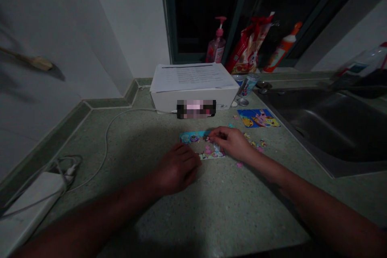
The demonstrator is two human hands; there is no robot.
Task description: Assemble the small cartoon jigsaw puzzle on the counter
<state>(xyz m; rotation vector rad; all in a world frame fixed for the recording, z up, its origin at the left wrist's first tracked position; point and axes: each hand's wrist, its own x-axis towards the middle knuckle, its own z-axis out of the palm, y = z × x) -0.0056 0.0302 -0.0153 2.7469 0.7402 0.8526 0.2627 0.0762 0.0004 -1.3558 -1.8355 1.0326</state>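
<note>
A partly assembled jigsaw puzzle (208,151) lies on the counter, with a light blue top edge and a gap in its middle. My left hand (178,167) rests over its lower left corner, fingers curled and pressed against the edge; the fingertips are partly hidden. At the puzzle's upper right, my right hand (231,141) pinches a small puzzle piece (208,139) between thumb and fingers, over the gap. Several loose pieces (262,143) are scattered to the right of my right hand, and a pink piece (240,165) lies below its wrist.
A colourful picture card (259,118) lies beside the sink (341,121). Behind the puzzle stands a white box (193,94) with papers on top; a phone (196,109) leans on it, its cable (106,137) running left to a power strip (36,197). A can (249,84) is near the box.
</note>
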